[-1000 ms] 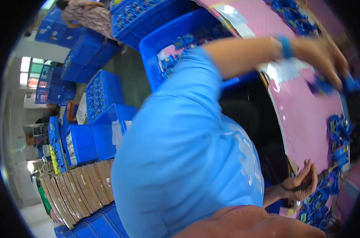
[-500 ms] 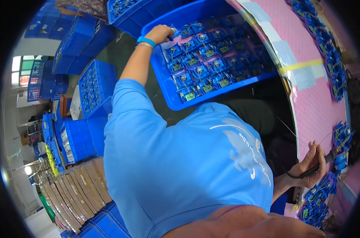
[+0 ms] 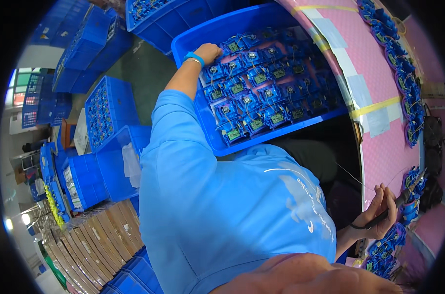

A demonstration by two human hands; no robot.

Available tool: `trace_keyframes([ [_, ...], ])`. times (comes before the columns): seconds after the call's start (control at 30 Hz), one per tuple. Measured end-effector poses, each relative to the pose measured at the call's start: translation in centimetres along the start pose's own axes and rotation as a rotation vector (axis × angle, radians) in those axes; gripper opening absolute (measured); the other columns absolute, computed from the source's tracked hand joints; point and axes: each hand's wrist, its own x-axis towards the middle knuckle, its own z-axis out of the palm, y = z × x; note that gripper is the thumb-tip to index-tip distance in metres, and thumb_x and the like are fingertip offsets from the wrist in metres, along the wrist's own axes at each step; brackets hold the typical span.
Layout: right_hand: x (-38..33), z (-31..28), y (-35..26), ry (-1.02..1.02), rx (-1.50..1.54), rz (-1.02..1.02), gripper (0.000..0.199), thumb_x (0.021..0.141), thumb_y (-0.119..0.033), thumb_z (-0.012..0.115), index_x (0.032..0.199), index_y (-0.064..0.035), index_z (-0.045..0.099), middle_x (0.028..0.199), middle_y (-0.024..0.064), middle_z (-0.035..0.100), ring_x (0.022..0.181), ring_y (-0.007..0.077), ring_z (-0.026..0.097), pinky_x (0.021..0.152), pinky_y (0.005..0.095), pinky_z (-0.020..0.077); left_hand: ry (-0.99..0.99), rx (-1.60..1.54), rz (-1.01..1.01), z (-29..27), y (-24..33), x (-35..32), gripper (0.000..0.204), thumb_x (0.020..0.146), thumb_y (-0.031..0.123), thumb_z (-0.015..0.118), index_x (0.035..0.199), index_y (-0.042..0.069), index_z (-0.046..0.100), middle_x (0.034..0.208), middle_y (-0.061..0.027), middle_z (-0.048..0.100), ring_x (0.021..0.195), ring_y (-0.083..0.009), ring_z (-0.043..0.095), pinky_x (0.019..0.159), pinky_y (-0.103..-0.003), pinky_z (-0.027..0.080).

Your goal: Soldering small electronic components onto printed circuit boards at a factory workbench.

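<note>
My left hand, with a blue band at its wrist, reaches over the far left end of a large blue bin. Its fingers are curled closed, and what they hold is hidden. Rows of blue plastic assemblies with green circuit boards and thin wires lie in the bin. On the right, my right hand grips a soldering iron by its dark handle, tip pointing away over the bench. A thin wire runs to the fingers of this hand.
A bench with a pink padded cover curves along the right, with a row of blue assemblies at its far side. Blue crates of similar parts stand on the left. Below them are stacked cardboard sheets.
My left hand has moved slightly inward over the bin, and the small part seen at its fingertips no longer shows. The whole view has shifted a little. My right hand still grips the soldering iron.
</note>
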Motion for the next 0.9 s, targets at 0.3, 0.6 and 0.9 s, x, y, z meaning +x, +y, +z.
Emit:
trace_keyframes([
  [0.3,0.4,1.5,-0.7,-0.051,-0.034,-0.006,0.027,0.088,0.016,0.065,0.112,0.0025,0.058,0.098,0.0259,0.067,0.086,0.0316,0.072,0.076,0.0402,0.0645,-0.026,0.084,-0.126,0.3,0.9,-0.4,0.011,0.076,0.003,0.064,0.086,0.007,0.067,0.087,-0.0139,0.069,0.086,-0.0367,0.068,0.074,-0.047,0.054],
  [0.6,-0.9,0.3,-1.0,-0.003,0.007,-0.029,0.026,0.087,0.016,0.066,0.11,0.0051,0.061,0.099,0.0257,0.069,0.085,0.0316,0.073,0.076,0.0407,0.0651,-0.312,-0.251,-0.346,0.8,1.4,-3.0,0.05,0.072,0.003,0.068,0.121,0.013,0.069,0.124,-0.015,0.066,0.118,-0.036,0.061,0.1,-0.042,0.051],
  [0.9,-1.1,0.0,-0.3,0.01,-0.063,-0.107,0.026,0.084,0.016,0.07,0.107,0.0049,0.062,0.097,0.0212,0.07,0.09,0.0271,0.069,0.08,0.0362,0.0578,0.571,-0.271,-0.211,-6.3,11.6,3.3,0.021,0.086,0.013,0.061,0.102,0.01,0.074,0.104,-0.015,0.073,0.096,-0.0325,0.071,0.081,-0.042,0.056],
])
